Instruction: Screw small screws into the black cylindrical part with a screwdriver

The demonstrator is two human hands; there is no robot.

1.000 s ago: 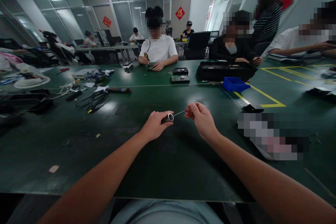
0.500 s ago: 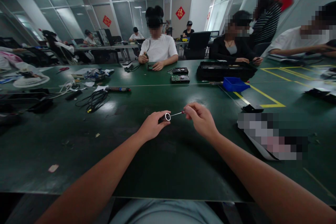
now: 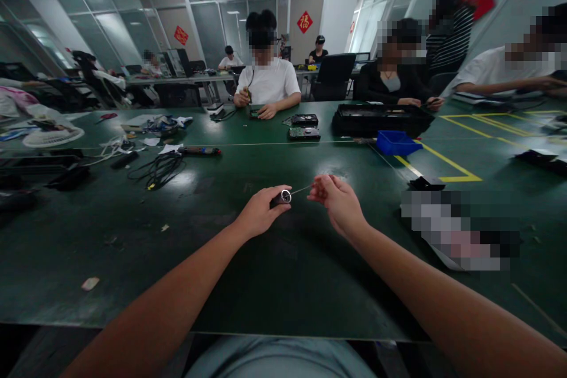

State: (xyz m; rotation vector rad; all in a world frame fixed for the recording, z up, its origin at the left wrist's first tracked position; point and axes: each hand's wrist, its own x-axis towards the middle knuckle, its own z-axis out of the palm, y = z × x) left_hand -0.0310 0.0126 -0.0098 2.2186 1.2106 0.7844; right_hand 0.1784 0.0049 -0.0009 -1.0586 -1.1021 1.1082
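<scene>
My left hand [image 3: 259, 211] is closed around a small dark cylinder [image 3: 277, 199], whose round open end has a bright silver rim and faces right. What lies inside that end is too small to make out. In my right hand [image 3: 337, 201] the fingers pinch a thin screwdriver [image 3: 301, 190] with a slim metal shaft. Its handle is mostly hidden by my fingers. The shaft slants down to the left, and its tip is at the silver-rimmed end of the cylinder. Both hands are held over the green table [image 3: 283, 283].
Beyond my hands lie a black cable [image 3: 157, 170], an electric screwdriver [image 3: 201, 151], hard drives [image 3: 303, 133], a blue bin [image 3: 398, 142] and a long black housing [image 3: 381, 120]. A pixelated object [image 3: 456, 233] lies right of my right arm. A co-worker [image 3: 268, 80] sits opposite.
My left hand and the cylinder have shifted slightly right. The right hand's fingers have changed their hold, now covering the screwdriver's red handle. The shaft tip stays at the cylinder's end.
</scene>
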